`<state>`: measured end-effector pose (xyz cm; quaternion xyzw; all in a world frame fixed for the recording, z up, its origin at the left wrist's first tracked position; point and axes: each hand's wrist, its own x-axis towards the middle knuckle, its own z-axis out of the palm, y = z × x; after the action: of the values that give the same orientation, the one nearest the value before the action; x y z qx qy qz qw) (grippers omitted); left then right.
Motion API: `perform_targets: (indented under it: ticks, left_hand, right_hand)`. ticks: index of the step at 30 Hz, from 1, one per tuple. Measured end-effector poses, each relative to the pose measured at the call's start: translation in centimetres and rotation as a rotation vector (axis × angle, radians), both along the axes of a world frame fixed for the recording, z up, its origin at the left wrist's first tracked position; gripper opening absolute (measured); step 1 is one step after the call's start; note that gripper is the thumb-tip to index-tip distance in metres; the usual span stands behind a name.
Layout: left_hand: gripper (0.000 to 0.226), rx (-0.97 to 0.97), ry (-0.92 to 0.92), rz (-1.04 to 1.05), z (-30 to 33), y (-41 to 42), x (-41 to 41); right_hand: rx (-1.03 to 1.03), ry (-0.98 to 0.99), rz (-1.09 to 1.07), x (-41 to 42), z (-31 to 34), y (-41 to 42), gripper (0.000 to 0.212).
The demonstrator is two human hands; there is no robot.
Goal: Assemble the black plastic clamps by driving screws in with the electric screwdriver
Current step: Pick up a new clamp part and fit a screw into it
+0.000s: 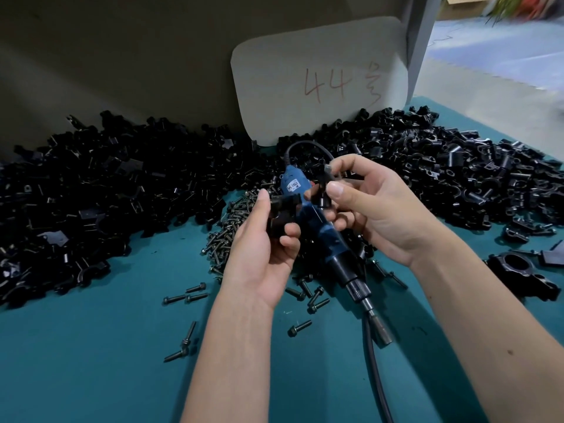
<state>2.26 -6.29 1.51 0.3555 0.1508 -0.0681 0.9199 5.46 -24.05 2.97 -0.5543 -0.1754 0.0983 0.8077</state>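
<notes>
My left hand (pixel 262 254) grips a black plastic clamp piece (pixel 282 215) between thumb and fingers, raised above the table. My right hand (pixel 378 209) pinches a second small black clamp part (pixel 323 193) between thumb and fingers, close to the first. Under both hands the blue electric screwdriver (pixel 320 233) lies on the teal table (pixel 106 361), its bit (pixel 380 329) pointing toward me. Neither hand touches it. A heap of screws (pixel 232 221) lies just behind my left hand, with loose screws (pixel 186 297) scattered nearer.
Large piles of black clamp parts cover the table's left (pixel 91 193) and right (pixel 442 172). An assembled clamp (pixel 518 270) lies at the right edge. A cardboard sheet marked 44 (pixel 320 77) leans on the back wall. The screwdriver's cable (pixel 375 377) runs toward me.
</notes>
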Motion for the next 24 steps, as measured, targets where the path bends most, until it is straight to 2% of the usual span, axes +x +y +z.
perform_targets:
  ticks: [4, 9, 10, 12, 14, 15, 17, 20, 24]
  left_hand:
    - [0.042, 0.181, -0.224, 0.041, -0.3, 0.2, 0.1]
    - [0.032, 0.370, -0.386, 0.050, -0.5, 0.1, 0.0]
    - [0.032, 0.457, -0.427, 0.079, -0.7, 0.0, 0.1]
    - [0.033, 0.773, -0.556, 0.171, -0.8, -0.1, 0.2]
    - [0.034, 1.086, -0.691, 0.275, -1.0, -0.3, 0.2]
    - [0.035, 1.175, -0.734, 0.321, -1.0, -0.4, 0.2]
    - [0.034, 1.278, -0.781, 0.392, -1.1, -0.7, 0.0]
    - [0.033, 1.372, -0.813, 0.452, -1.4, -1.1, -0.3]
    - [0.033, 1.324, -0.841, 0.401, -1.5, -1.1, -0.2]
  right_hand:
    - [-0.070, -0.092, -0.063, 0.2, -0.2, -0.2, 0.027]
    - [-0.356, -0.316, -0.239, 0.3, -0.1, -0.2, 0.034]
    - [-0.349, -0.293, -0.242, 0.2, -0.1, -0.1, 0.036]
    - [-0.272, -0.171, -0.229, 0.2, -0.1, 0.3, 0.040]
    - [-0.216, -0.025, -0.224, 0.3, 0.0, 0.4, 0.033]
    - [-0.203, 0.041, -0.215, 0.3, 0.1, 0.4, 0.027]
    - [-0.183, 0.138, -0.192, 0.1, 0.2, 0.6, 0.019]
    - [-0.256, 0.168, -0.233, -0.1, 0.1, 1.1, 0.017]
    - [-0.406, 0.109, -0.305, -0.1, 0.1, 1.3, 0.018]
